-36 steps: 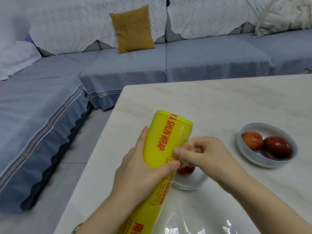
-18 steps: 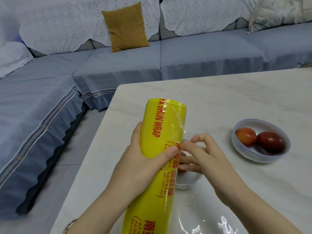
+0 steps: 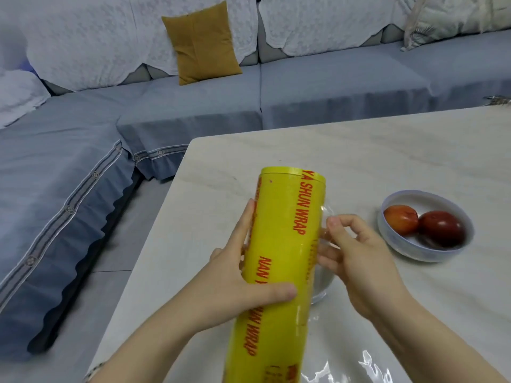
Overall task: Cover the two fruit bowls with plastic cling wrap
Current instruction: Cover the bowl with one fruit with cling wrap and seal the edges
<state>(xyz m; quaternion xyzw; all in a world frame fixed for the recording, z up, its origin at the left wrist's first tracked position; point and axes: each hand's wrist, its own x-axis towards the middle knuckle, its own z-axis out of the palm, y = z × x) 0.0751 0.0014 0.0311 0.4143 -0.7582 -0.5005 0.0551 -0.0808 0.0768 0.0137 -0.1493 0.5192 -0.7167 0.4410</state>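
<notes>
A big yellow roll of cling wrap (image 3: 279, 258) with red lettering stands tilted over the near part of the table. My left hand (image 3: 243, 275) grips its middle, thumb across the front. At the roll's right side my right hand (image 3: 356, 261) pinches the loose clear film edge (image 3: 327, 217) between thumb and forefinger. A clear bowl (image 3: 322, 288) sits mostly hidden behind the roll and my right hand. To the right, a white bowl (image 3: 392, 244) holds two red fruits (image 3: 439, 228).
The pale marble table (image 3: 359, 161) reaches to the right edge of view. A loose sheet of clear film (image 3: 367, 366) lies on it near me. A blue sofa (image 3: 193, 111) with a mustard cushion (image 3: 201, 42) stands behind and to the left.
The roll has turned in my left hand, showing new lettering. My right hand has gone from picking at the roll's surface to pulling the film edge slightly away to the right.
</notes>
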